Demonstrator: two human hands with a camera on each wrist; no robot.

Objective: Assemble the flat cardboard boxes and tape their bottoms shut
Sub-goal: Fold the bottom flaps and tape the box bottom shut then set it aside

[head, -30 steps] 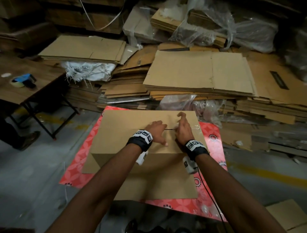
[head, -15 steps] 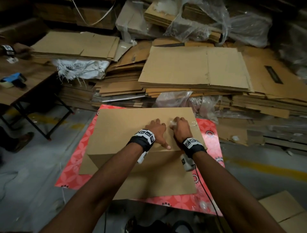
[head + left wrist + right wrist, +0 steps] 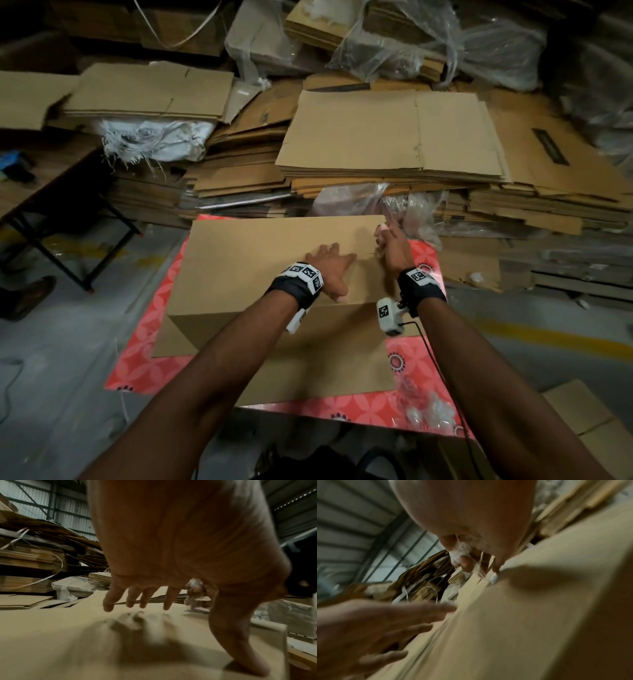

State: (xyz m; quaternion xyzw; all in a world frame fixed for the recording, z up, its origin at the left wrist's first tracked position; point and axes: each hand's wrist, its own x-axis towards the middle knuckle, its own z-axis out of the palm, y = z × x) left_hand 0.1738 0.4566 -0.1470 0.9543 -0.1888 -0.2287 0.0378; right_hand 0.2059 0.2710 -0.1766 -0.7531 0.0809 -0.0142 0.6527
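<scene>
A brown cardboard box [image 3: 260,260] stands on a pink patterned mat [image 3: 144,359] with its closed flaps facing up. My left hand [image 3: 329,263] lies on those flaps with fingers straight and spread; in the left wrist view the fingers [image 3: 137,599] hover just above the cardboard [image 3: 51,635] while the thumb touches it. My right hand [image 3: 390,243] is at the box's far right edge, beside the flap seam. It pinches a crumpled wad of clear tape [image 3: 382,228], which shows between the fingertips in the right wrist view [image 3: 460,551].
Stacks of flat cardboard boxes [image 3: 394,133] and plastic wrap fill the floor behind the mat. A wooden table [image 3: 41,178] with a blue tape dispenser [image 3: 13,161] stands at left, a person's shoe [image 3: 27,298] below it. Plastic scraps [image 3: 428,407] lie on the mat's near right corner.
My right hand has moved from the middle of the seam out to the box's far right edge with the tape wad. My left hand's fingers have spread flatter.
</scene>
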